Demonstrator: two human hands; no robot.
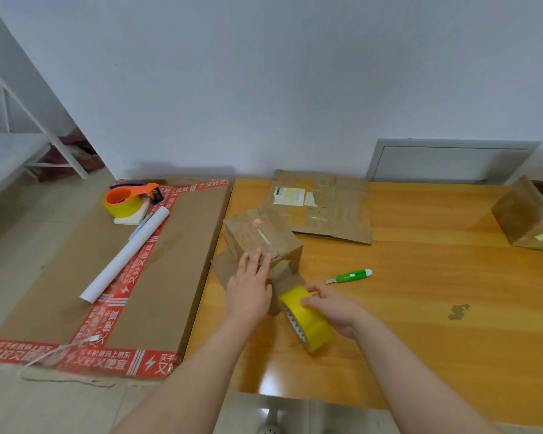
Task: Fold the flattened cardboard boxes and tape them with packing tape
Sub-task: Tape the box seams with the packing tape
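While the left hand [250,286] presses with straight fingers on the near flaps of the small cardboard box [264,238], the right hand [331,305] grips a yellow tape roll [308,319] by that box's near right corner. A flattened carton [323,211] lies behind the box, a green utility knife [350,276] to its right.

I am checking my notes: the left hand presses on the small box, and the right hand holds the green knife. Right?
Not quite. The head view shows the right hand holding the yellow tape roll; the green knife lies untouched on the table.
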